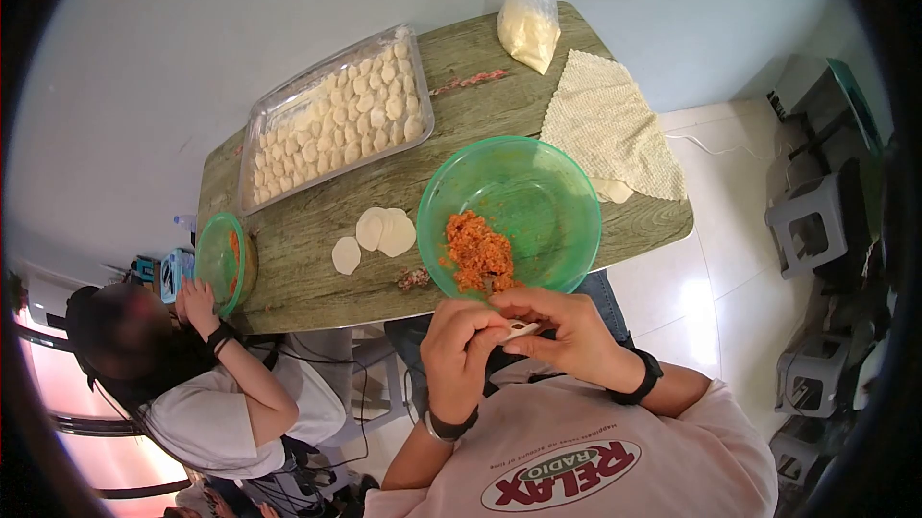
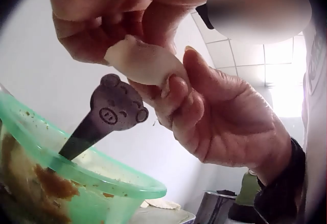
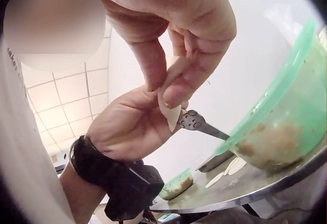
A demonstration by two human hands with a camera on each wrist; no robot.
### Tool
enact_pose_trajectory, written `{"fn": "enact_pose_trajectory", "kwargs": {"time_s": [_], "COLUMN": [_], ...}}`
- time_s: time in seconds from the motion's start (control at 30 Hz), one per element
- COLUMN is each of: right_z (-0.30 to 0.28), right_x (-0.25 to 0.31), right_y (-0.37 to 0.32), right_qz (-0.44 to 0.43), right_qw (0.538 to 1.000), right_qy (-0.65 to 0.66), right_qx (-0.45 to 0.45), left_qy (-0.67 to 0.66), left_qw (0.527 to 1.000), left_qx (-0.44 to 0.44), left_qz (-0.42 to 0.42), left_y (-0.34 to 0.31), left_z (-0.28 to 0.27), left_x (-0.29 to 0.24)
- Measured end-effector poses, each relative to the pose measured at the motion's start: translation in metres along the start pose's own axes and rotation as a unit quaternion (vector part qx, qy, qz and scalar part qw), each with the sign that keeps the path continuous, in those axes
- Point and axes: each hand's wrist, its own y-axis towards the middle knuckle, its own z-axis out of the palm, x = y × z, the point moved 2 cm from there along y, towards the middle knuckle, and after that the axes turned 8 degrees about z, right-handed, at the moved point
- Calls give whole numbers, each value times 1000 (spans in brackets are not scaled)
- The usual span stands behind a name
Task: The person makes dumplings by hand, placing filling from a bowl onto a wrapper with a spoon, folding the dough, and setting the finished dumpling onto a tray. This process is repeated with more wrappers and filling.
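Observation:
Close to the shirt, at the near rim of a green bowl [image 1: 567, 168], both hands pinch a folded dumpling [image 2: 145, 63]. The left hand [image 1: 456, 350] grips one end between thumb and fingers, and the right hand [image 1: 571, 336] the other. In the right wrist view the dumpling [image 3: 172, 91] is pale and half-moon shaped, its edge partly behind the fingers. Orange-red filling [image 1: 477, 249] lies in the near left of the bowl. A spoon handle [image 2: 115, 109] with an animal-face end leans out over the rim. Several round wrappers [image 1: 387, 230] lie left of the bowl.
A clear tray [image 1: 427, 124] with rows of dumplings stands at the back left. A bag of pale flour [image 1: 530, 33] and a cream cloth [image 1: 610, 124] are at the far right. On the left, another person [image 1: 240, 374] sits by a smaller green bowl [image 1: 252, 268].

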Motion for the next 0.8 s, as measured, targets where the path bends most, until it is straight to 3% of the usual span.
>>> {"fn": "enact_pose_trajectory", "kwargs": {"time_s": [0.8], "right_z": [3], "right_x": [4], "right_y": [1], "right_qz": [-16], "right_qw": [1000], "right_qy": [-14], "right_qx": [-5], "left_qy": [42], "left_qw": [999], "left_qx": [13], "left_qz": [28], "left_y": [-2], "left_z": [3], "left_x": [-3]}}
